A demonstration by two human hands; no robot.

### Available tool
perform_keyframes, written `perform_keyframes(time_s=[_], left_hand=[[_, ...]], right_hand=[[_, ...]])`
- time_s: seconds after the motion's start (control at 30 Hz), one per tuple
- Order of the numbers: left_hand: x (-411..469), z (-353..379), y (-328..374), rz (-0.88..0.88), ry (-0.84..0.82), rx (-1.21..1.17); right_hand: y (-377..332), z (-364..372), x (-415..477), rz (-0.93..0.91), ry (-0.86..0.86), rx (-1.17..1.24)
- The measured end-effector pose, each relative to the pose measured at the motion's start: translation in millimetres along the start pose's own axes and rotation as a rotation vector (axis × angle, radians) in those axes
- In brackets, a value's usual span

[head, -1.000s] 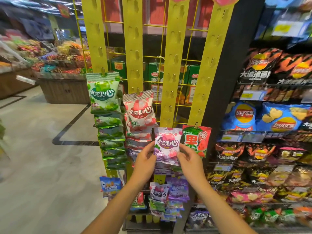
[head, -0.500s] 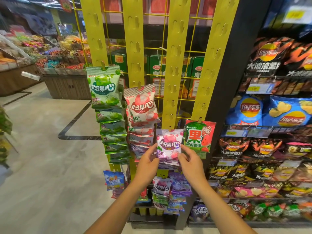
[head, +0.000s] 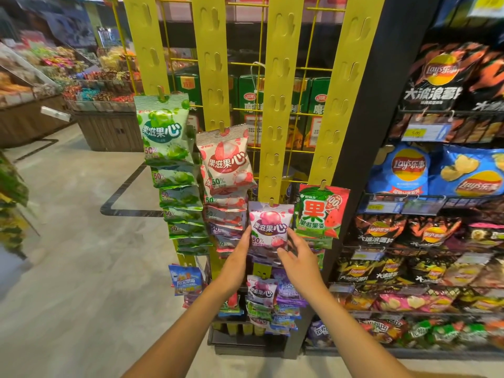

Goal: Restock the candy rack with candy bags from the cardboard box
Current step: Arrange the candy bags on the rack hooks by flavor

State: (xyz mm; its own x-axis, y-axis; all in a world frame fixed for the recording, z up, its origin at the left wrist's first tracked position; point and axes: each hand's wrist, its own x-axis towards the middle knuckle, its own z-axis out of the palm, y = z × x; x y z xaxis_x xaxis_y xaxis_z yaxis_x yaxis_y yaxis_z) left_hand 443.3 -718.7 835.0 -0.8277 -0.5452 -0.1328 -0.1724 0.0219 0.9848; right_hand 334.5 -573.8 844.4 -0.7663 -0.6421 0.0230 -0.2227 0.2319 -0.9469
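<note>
Pink candy bag hangs on the yellow rack strip, between your grips. Left grip against its left edge, pinch unclear. Right grip spread, fingertips touching its lower-right corner.

Both forearms reach forward, left hand thumb-up, right hand with fingers spread.
</note>
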Motion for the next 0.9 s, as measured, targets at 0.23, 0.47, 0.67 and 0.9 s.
perform_keyframes(time_s=[0.23, 0.47, 0.67, 0.9], left_hand=[[-34.4, 2.6, 21.4, 0.077, 0.089, 0.322], [-49.7, -26.4, 17.7, 0.282, 0.126, 0.862], [-79.8, -44.1, 5.9, 0.419, 0.116, 1.252], [-131.8, -34.7, -23.4, 0.468, 0.022, 1.294]], right_hand=[[-6.8, -5.0, -1.4, 0.0, -0.004, -0.072], [-27.4, -16.9, -15.8, -0.069, 0.05, -0.248], [-32.0, -21.8, -61.7, -0.184, 0.057, -0.579], [-19.9, -22.2, -144.4, -0.14, 0.089, -0.81]])
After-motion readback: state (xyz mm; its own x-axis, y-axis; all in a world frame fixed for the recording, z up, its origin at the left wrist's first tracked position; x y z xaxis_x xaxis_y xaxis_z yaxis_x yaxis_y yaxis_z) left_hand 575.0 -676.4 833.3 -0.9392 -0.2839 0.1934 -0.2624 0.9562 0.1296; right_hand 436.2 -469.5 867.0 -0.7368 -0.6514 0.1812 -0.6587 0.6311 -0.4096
